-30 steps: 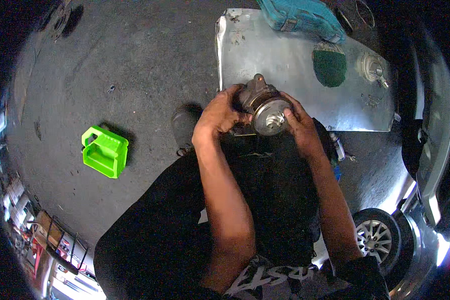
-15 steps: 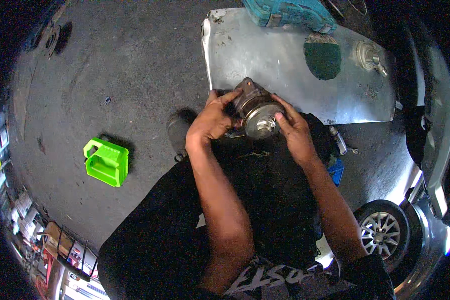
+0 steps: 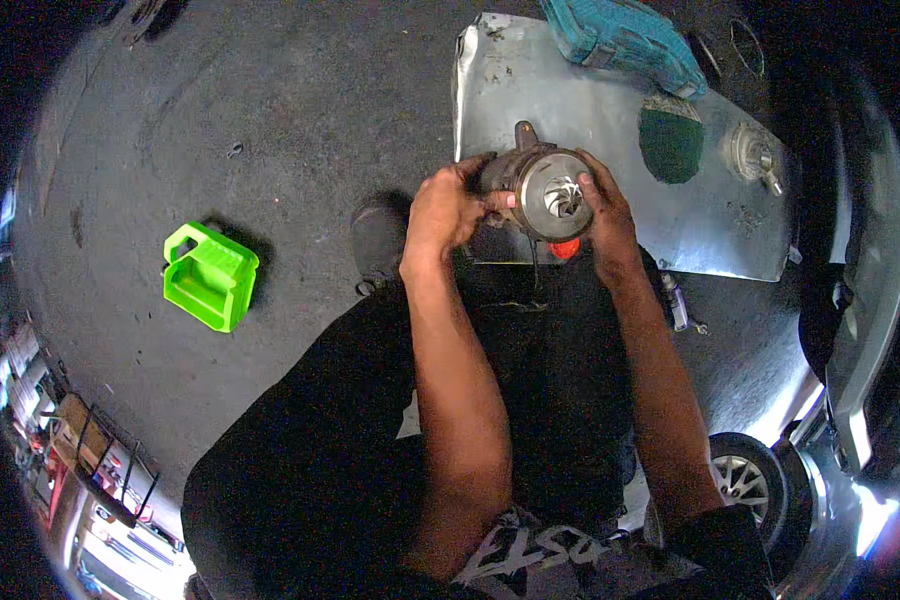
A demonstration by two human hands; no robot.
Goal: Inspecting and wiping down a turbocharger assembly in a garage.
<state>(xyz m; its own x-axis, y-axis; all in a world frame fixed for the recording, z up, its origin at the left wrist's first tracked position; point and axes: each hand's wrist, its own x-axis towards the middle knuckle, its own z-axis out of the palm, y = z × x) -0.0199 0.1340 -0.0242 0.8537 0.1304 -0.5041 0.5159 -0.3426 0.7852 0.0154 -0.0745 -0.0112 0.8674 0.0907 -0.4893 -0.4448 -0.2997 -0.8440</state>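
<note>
Between both hands I hold a turbocharger (image 3: 538,190) above the near edge of a metal sheet. Its round plate and finned wheel are turned up toward me, and a darker, rusty body lies behind. My left hand (image 3: 448,215) is closed round the body on the left, its thumb along the side. My right hand (image 3: 608,215) grips the plate's right rim, thumb on the front edge. Just below the turbocharger shows a small red item (image 3: 564,249), partly hidden, whose kind I cannot make out.
The metal sheet (image 3: 530,90) bears a teal plastic case (image 3: 625,45), a dark green pad (image 3: 670,143) and a round metal housing (image 3: 752,152). A cut-open lime green jug (image 3: 210,277) stands on the floor at left. A spray can (image 3: 676,303) and a car wheel (image 3: 745,482) are at right.
Both hands have lifted the turbocharger up and to the right and tilted it, so the finned wheel faces me more. The red item has come into sight. The whole view has shifted slightly.
</note>
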